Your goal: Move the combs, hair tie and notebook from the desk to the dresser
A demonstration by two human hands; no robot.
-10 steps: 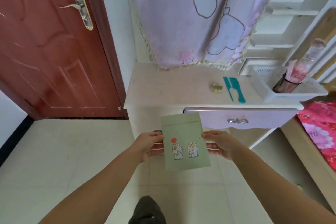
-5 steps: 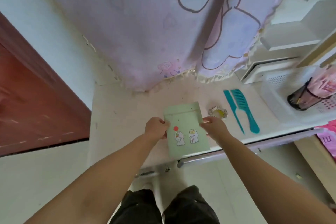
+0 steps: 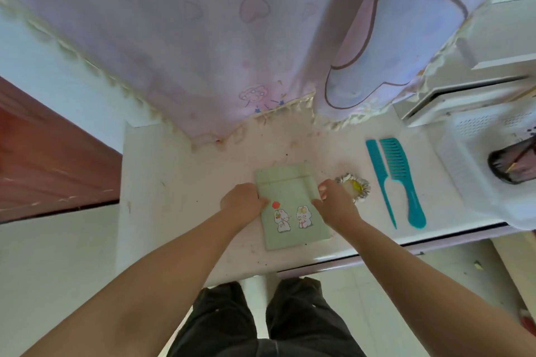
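Note:
A pale green notebook [image 3: 290, 200] with two rabbit stickers lies flat on the white dresser top [image 3: 179, 197]. My left hand [image 3: 242, 201] grips its left edge and my right hand [image 3: 333, 201] grips its right edge. Just right of my right hand sits a frilly white and yellow hair tie [image 3: 355, 185], partly hidden by that hand. Further right lie two teal combs side by side: a thin tail comb [image 3: 380, 180] and a wide-tooth comb [image 3: 401, 177].
A pink cartoon-print cloth [image 3: 232, 38] hangs down over the back of the dresser. A white plastic basket [image 3: 464, 153] holding a dark cup [image 3: 513, 165] stands at the right end. A red-brown door [image 3: 43, 153] is at the left. My legs stand at the dresser's front edge.
I have stepped up to the dresser. The notebook, held in the air in front of it a second ago, has come forward and down onto the top, with both hands still on it.

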